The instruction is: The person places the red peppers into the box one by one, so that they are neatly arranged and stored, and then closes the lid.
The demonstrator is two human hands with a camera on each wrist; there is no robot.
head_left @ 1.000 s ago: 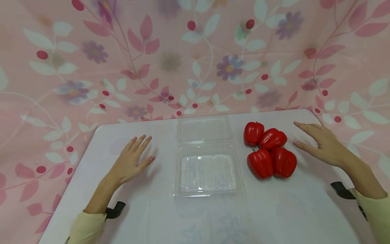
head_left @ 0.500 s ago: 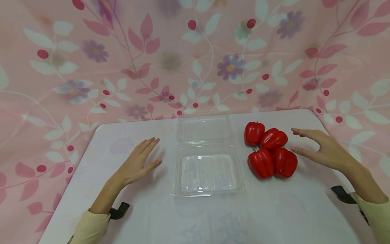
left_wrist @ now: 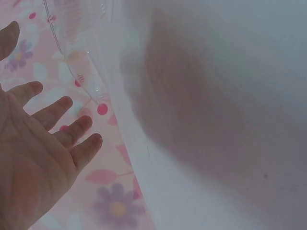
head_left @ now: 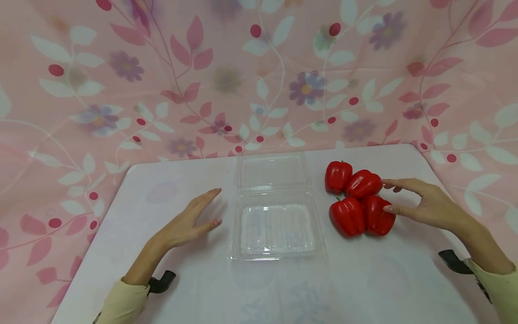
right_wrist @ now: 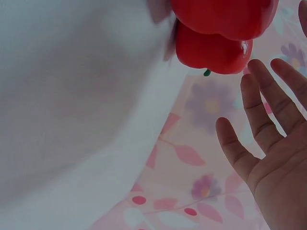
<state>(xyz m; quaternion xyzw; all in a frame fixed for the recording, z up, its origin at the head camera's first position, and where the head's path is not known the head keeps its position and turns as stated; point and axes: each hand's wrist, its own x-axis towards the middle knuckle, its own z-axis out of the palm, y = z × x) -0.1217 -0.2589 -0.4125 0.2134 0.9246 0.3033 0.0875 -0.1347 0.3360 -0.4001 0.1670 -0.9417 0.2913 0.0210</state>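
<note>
An opened clear plastic clamshell box [head_left: 277,225] lies on the white table, its lid [head_left: 272,173] folded back toward the wall. Several red bell peppers are grouped to its right: one at the back left [head_left: 338,177], one on its side [head_left: 364,184], one at the front left [head_left: 347,217] and one at the front right [head_left: 377,216]. My right hand [head_left: 433,204] reaches in from the right with fingers extended, its thumb over the edge of the front-right pepper; contact cannot be told. My left hand [head_left: 184,225] hovers left of the box, fingers straight, holding nothing.
The white table [head_left: 182,288] has rounded far corners. A pink floral cloth [head_left: 226,81] hangs behind it and shows at both sides. Each wrist carries a black camera mount, one at the left wrist [head_left: 162,282] and one at the right [head_left: 454,262].
My left hand has moved right, closer to the box. My right hand has shifted left and toward me, up to the peppers. Box and peppers stay where they were.
</note>
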